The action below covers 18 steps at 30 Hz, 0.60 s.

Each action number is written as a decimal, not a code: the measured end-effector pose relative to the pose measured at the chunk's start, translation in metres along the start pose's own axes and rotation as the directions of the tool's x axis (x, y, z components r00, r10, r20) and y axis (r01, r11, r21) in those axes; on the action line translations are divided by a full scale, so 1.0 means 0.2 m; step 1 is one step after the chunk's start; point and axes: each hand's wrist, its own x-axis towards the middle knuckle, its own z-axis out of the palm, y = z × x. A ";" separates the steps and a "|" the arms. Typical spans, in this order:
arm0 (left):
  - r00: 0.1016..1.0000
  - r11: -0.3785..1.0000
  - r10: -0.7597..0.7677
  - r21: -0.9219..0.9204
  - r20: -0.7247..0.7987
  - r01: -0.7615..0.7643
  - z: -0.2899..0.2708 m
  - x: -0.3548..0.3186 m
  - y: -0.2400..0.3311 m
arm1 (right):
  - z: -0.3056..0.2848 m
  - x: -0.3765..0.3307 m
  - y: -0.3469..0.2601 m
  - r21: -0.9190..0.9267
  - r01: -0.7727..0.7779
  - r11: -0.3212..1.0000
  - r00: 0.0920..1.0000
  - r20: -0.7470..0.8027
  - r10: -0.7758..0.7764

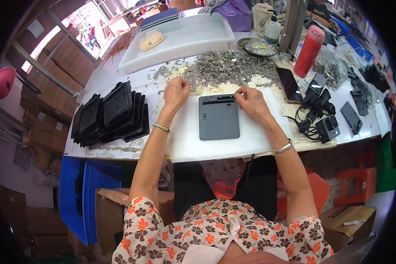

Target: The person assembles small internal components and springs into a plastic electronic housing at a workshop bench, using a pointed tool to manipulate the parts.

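A dark grey flat plastic housing point(219, 121) lies on a white sheet point(187, 145) in front of me, with a long slot near its far edge. At its far right corner is my right hand point(252, 104), thumb and forefinger pinched together close to the slot's end. Whatever those fingertips hold is too small to make out. My left hand point(177, 93) is raised to the left of the housing, its fingers curled in a pinch beside a pile of small metal pieces point(233, 68). Its contents, if any, are hidden.
Stacked black plastic housings point(112, 112) stand on the left. Behind is a white tray point(180, 46) with a cloth. On the right are a phone point(288, 83), a red bottle point(309, 52), and black cabled devices point(323, 127). A blue bin point(90, 193) sits below the table's edge.
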 end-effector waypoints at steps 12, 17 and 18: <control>0.874 0.322 0.147 -0.858 0.463 0.401 -0.01 -0.22 0.31 | 0.01 -0.05 -0.15 0.296 0.170 0.940 0.985 -0.019 -0.173; 0.829 0.294 0.236 -0.851 0.506 0.436 0.00 -0.24 0.34 | 0.03 -0.07 -0.18 0.353 0.085 0.932 0.990 0.079 -0.120; 0.830 0.278 0.239 -0.854 0.504 0.439 0.00 -0.25 0.34 | 0.04 -0.07 -0.19 0.360 0.091 0.928 0.988 0.087 -0.131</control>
